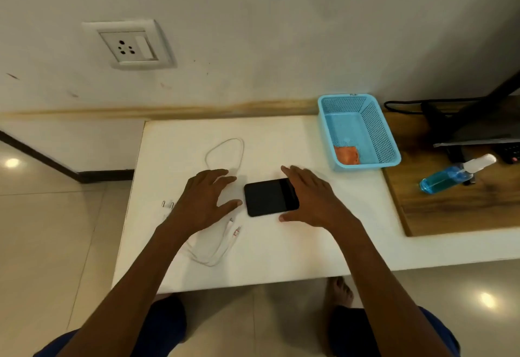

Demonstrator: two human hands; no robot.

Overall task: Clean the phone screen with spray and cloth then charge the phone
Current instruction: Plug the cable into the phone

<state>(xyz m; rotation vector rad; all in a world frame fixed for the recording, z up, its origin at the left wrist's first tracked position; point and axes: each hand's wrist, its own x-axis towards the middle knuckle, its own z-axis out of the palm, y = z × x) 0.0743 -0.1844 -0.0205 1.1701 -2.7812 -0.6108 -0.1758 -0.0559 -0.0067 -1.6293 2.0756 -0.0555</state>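
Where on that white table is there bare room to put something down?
Bare: the far strip of the white table between the white cable loop and the blue mesh basket, and the near right corner. Crowded: around the black phone, between both hands.

Perforated plastic basket [378, 131], glossy phone [267, 197]

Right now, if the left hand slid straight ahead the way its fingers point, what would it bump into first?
Probably the white charging cable: the left hand points up and slightly right toward the cable's loop on the table. The phone lies off to its side. Depth is hard to judge.
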